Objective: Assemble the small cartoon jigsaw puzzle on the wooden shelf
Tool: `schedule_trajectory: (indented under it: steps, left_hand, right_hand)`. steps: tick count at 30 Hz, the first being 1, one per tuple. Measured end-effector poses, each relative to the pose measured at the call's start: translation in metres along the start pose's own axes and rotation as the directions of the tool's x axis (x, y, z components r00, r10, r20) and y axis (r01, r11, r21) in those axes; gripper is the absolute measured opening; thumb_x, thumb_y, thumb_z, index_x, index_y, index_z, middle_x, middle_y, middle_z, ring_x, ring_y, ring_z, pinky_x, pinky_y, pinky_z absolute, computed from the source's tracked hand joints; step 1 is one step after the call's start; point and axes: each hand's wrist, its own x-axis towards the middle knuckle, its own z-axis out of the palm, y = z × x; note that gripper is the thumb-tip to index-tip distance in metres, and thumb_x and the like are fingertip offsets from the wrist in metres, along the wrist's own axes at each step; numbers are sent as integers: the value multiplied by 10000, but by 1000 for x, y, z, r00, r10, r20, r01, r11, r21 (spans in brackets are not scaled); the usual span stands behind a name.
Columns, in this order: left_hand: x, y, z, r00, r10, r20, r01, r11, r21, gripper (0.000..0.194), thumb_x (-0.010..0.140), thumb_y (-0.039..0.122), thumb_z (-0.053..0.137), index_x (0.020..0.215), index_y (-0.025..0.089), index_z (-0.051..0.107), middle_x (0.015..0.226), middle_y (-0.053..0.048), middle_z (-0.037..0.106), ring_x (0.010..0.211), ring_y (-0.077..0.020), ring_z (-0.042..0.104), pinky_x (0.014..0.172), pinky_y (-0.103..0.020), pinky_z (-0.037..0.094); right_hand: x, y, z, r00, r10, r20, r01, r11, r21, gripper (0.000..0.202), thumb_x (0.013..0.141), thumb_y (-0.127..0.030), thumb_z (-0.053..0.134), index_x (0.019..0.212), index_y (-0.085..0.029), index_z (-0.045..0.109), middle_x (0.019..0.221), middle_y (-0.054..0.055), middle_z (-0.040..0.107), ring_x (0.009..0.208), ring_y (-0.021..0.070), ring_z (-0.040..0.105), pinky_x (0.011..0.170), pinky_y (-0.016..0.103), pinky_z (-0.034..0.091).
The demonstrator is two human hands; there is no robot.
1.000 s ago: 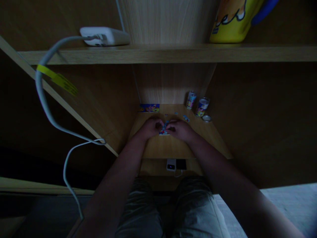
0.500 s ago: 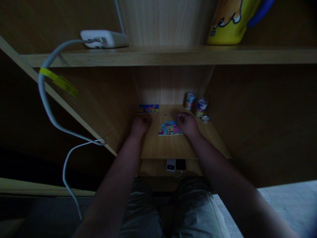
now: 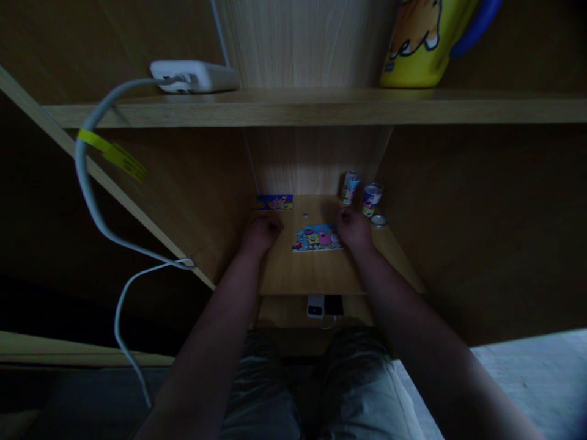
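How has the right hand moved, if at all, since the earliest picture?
Yes: the right hand has moved right, closer to the round lid.

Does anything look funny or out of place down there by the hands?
A small piece lies loose behind the puzzle, whose top-left corner looks stepped, as though missing pieces. A lid-like disc lies beside the nearer can. I see nothing spilled.

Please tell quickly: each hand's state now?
Left hand: fingers curled; cannot tell if holding anything.
Right hand: fingers curled beside the puzzle; cannot tell if holding anything.
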Motion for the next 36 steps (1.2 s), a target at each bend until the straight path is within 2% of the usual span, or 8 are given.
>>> schedule_trajectory:
  steps: [6, 12, 17, 20, 23, 26, 31, 36]
  left_hand:
    - [-1, -1, 7, 998, 59, -3, -59, 992, -110, 76, 930, 200, 743, 899, 220, 809, 1037, -72, 859, 1012, -253, 801, 1009, -400, 624]
    - [0, 0, 5, 990, 14, -137, -46, 972, -230, 186, 928, 233, 727, 1086, 240, 825, 1192, -64, 857, 1108, -254, 792, 1055, -397, 619]
    - [3, -1, 7, 991, -50, -127, 10, 956, -292, 72, 894, 244, 742, 926, 231, 806, 1038, -54, 863, 1013, -248, 792, 1028, -424, 633]
    - [4, -2, 10, 991, -64, -121, 25, 956, -293, 24, 870, 245, 768, 881, 233, 786, 977, -46, 852, 975, -236, 796, 983, -396, 636]
    - [3, 0, 11, 994, -62, -87, 31, 946, -323, 32, 865, 259, 787, 866, 228, 782, 968, -52, 849, 976, -235, 802, 965, -381, 632]
    - [0, 4, 10, 999, -33, -41, 15, 924, -381, 19, 855, 236, 778, 856, 217, 783, 969, -54, 853, 971, -230, 803, 972, -382, 633]
    - [-5, 13, 8, 999, 53, 10, -44, 899, -436, 58, 871, 262, 783, 863, 210, 805, 992, -61, 865, 988, -235, 802, 1013, -413, 631]
    - [-9, 21, 6, 993, 87, 81, -43, 898, -437, 75, 911, 271, 775, 886, 229, 832, 1007, -49, 876, 1026, -243, 811, 1054, -431, 630]
  right_hand:
    - [1, 0, 5, 993, -112, 39, 108, 990, 85, 284, 1036, -340, 579, 923, -203, 800, 1012, 104, 844, 901, 242, 769, 878, 334, 570]
    - [-2, -4, 7, 980, -173, 96, 163, 981, 104, 302, 1046, -354, 581, 874, -212, 785, 916, 82, 820, 805, 233, 732, 794, 340, 554]
    - [-3, -7, 4, 969, -220, 116, 208, 972, 106, 261, 1050, -314, 609, 905, -214, 801, 971, 87, 824, 864, 241, 740, 852, 346, 557]
    - [-4, -7, 5, 927, -337, 162, 323, 940, 108, 199, 1041, -300, 670, 919, -225, 809, 999, 77, 822, 970, 245, 745, 975, 363, 539]
    - [-8, -6, 9, 862, -430, 268, 419, 903, 100, 118, 991, -376, 810, 988, -260, 831, 1065, 49, 817, 1063, 255, 732, 1045, 394, 506]
    - [-11, -3, 14, 830, -423, 365, 432, 900, 59, 169, 934, -421, 900, 1019, -288, 838, 1108, 36, 808, 1105, 262, 720, 1036, 406, 493]
    - [-10, 2, 16, 862, -354, 364, 382, 924, -5, 196, 930, -432, 911, 1035, -286, 831, 1211, 63, 805, 1217, 309, 685, 1041, 449, 487]
    - [-10, 1, 15, 869, -352, 347, 382, 924, -18, 181, 929, -413, 912, 1036, -293, 830, 1243, 65, 802, 1250, 327, 674, 1052, 466, 491]
